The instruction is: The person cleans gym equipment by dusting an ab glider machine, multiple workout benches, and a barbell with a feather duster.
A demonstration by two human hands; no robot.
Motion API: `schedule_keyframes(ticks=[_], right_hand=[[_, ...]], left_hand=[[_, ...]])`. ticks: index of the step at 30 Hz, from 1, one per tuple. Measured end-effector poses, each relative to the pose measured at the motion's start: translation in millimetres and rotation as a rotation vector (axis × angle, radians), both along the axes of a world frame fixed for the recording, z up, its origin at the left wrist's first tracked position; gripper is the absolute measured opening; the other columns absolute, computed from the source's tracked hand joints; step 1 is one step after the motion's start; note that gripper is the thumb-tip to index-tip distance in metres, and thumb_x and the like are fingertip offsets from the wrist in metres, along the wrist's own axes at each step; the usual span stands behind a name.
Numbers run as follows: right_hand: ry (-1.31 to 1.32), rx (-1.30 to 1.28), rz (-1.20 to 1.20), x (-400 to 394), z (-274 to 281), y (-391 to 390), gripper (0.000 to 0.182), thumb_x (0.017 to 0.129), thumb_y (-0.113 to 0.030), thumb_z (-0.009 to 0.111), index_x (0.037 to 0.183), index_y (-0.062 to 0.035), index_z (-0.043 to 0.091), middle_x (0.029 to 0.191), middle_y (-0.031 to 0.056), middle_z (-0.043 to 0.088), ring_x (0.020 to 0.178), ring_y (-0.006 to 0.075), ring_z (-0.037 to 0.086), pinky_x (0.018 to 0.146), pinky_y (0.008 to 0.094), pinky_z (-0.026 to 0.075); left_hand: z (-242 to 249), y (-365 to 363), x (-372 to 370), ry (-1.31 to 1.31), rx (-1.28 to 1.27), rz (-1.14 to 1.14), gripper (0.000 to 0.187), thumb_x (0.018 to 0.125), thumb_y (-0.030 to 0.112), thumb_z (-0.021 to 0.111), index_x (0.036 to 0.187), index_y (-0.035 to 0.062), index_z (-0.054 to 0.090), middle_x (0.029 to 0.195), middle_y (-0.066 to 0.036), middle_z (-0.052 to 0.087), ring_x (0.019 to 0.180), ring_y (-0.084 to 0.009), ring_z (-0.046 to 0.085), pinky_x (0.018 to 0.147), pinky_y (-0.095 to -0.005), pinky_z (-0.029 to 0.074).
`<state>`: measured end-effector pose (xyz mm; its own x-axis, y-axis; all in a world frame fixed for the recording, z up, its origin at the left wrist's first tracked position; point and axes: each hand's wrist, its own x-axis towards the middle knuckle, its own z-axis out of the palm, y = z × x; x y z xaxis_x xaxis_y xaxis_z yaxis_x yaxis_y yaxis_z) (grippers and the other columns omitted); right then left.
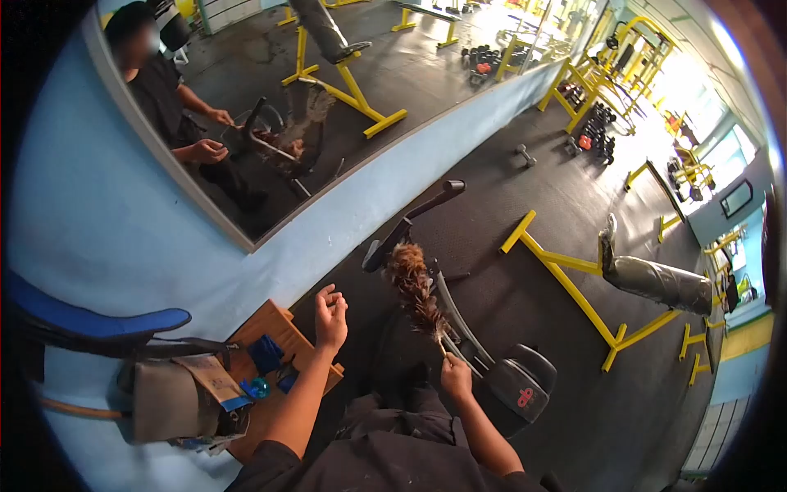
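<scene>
My right hand (456,377) is wrapped round the thin handle of a feather duster (414,291). Its brown feathers point away from me and overlap the frame of an exercise bike (464,316) in this view. The bike's black seat (518,387) lies just right of my right hand, and its black handlebar (434,203) reaches out beyond the feathers. My left hand (331,320) is raised at the left, holding nothing, with its fingers loosely bent and apart. It is nearest to a wooden table (283,328).
A bag (176,398) and small blue items (265,354) sit at the table. A large mirror (270,189) on the blue wall reflects a person. Yellow-framed benches (566,266) stand to the right, and a dumbbell (525,156) lies on the dark floor.
</scene>
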<state>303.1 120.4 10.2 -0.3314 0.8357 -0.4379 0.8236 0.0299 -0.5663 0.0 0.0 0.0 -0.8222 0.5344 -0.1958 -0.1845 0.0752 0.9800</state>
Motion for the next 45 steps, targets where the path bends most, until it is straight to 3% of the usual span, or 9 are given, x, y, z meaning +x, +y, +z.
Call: schedule_keyframes(ticks=[7, 9, 12, 18, 21, 35, 37, 40, 45], right_hand=[[0.556, -0.151, -0.141, -51.5, -31.1, -40.2, 0.023, 0.100, -0.014, 0.050, 0.114, -0.0020, 0.064, 0.071, -0.0009, 0.054, 0.063, 0.0064, 0.049, 0.057, 0.0271, 0.041], [0.515, -0.222, -0.126, -63.9, -48.7, -38.8, 0.024, 0.100, -0.014, 0.049, 0.116, -0.0017, 0.063, 0.071, -0.0008, 0.053, 0.062, 0.0068, 0.049, 0.056, 0.0272, 0.041], [0.447, -0.341, -0.217, -76.3, -43.4, -45.0, 0.023, 0.099, -0.017, 0.046, 0.110, -0.0022, 0.060, 0.080, 0.0190, 0.062, 0.076, 0.0339, 0.064, 0.070, 0.0411, 0.048], [0.537, -0.400, -0.289, -105.5, -64.7, -21.6, 0.023, 0.100, -0.018, 0.045, 0.104, 0.0009, 0.058, 0.080, 0.0207, 0.062, 0.073, 0.0360, 0.062, 0.069, 0.0425, 0.048], [0.624, -0.254, -0.131, -88.4, -83.1, -47.6, 0.021, 0.099, -0.014, 0.049, 0.108, 0.0002, 0.060, 0.071, 0.0082, 0.056, 0.063, 0.0138, 0.053, 0.060, 0.0329, 0.046], [0.493, -0.567, -0.318, -68.7, -55.4, -101.7, 0.027, 0.103, -0.025, 0.044, 0.116, -0.0030, 0.052, 0.077, 0.0158, 0.060, 0.072, 0.0242, 0.063, 0.067, 0.0394, 0.048], [0.549, -0.557, -0.317, -93.6, -83.7, -114.6, 0.025, 0.103, -0.025, 0.044, 0.113, -0.0034, 0.051, 0.077, 0.0190, 0.060, 0.072, 0.0300, 0.064, 0.066, 0.0425, 0.048], [0.523, -0.448, -0.420, -136.7, -107.4, -130.9, 0.026, 0.102, -0.027, 0.043, 0.110, -0.0045, 0.053, 0.083, 0.0264, 0.062, 0.080, 0.0442, 0.063, 0.069, 0.0505, 0.047], [0.547, -0.526, -0.542, -168.0, -102.4, -147.8, 0.029, 0.102, -0.029, 0.043, 0.113, -0.0045, 0.054, 0.092, 0.0305, 0.062, 0.093, 0.0505, 0.060, 0.076, 0.0531, 0.048]], left_hand=[[77.9, 91.6, -26.6, 0.666, -0.092, -0.156, 0.048, 0.101, 0.026, 0.053, 0.140, 0.0030, 0.039, 0.130, -0.019, 0.050, 0.117, -0.0290, 0.054, 0.102, -0.0420, 0.043], [81.7, 113.0, -27.9, 0.841, -0.173, -0.247, 0.048, 0.102, 0.028, 0.050, 0.140, 0.0016, 0.038, 0.131, -0.022, 0.050, 0.124, -0.0312, 0.051, 0.106, -0.0399, 0.040], [71.9, 124.9, -27.8, 0.761, -0.235, -0.381, 0.048, 0.105, 0.032, 0.042, 0.140, -0.0013, 0.038, 0.123, -0.021, 0.056, 0.114, -0.0326, 0.058, 0.098, -0.0397, 0.045], [43.3, 120.9, -33.8, 0.701, -0.278, -0.386, 0.039, 0.107, 0.032, 0.037, 0.134, 0.0030, 0.041, 0.085, -0.006, 0.058, 0.078, -0.0153, 0.055, 0.076, -0.0309, 0.048], [45.6, 121.4, -33.0, 0.685, -0.250, -0.399, 0.045, 0.107, 0.035, 0.036, 0.134, -0.0009, 0.041, 0.087, -0.011, 0.060, 0.078, -0.0207, 0.058, 0.074, -0.0336, 0.050], [51.5, 123.1, -15.1, 0.613, -0.291, -0.354, 0.040, 0.107, 0.028, 0.039, 0.133, -0.0013, 0.041, 0.109, -0.011, 0.055, 0.099, -0.0212, 0.054, 0.092, -0.0362, 0.043], [59.9, 137.5, 19.4, 1.523, -0.399, -0.057, 0.043, 0.101, 0.014, 0.048, 0.137, -0.0066, 0.036, 0.125, -0.022, 0.048, 0.115, -0.0323, 0.049, 0.100, -0.0434, 0.039], [44.7, 152.7, 54.6, 1.262, -0.192, -0.722, 0.049, 0.093, 0.003, 0.053, 0.140, -0.0065, 0.041, 0.139, -0.027, 0.042, 0.128, -0.0404, 0.043, 0.109, -0.0483, 0.034], [-57.1, 220.3, 55.6, 1.081, -0.453, -1.065, 0.062, 0.093, 0.010, 0.054, 0.148, -0.0044, 0.028, 0.149, -0.029, 0.034, 0.137, -0.0418, 0.038, 0.114, -0.0448, 0.033]])
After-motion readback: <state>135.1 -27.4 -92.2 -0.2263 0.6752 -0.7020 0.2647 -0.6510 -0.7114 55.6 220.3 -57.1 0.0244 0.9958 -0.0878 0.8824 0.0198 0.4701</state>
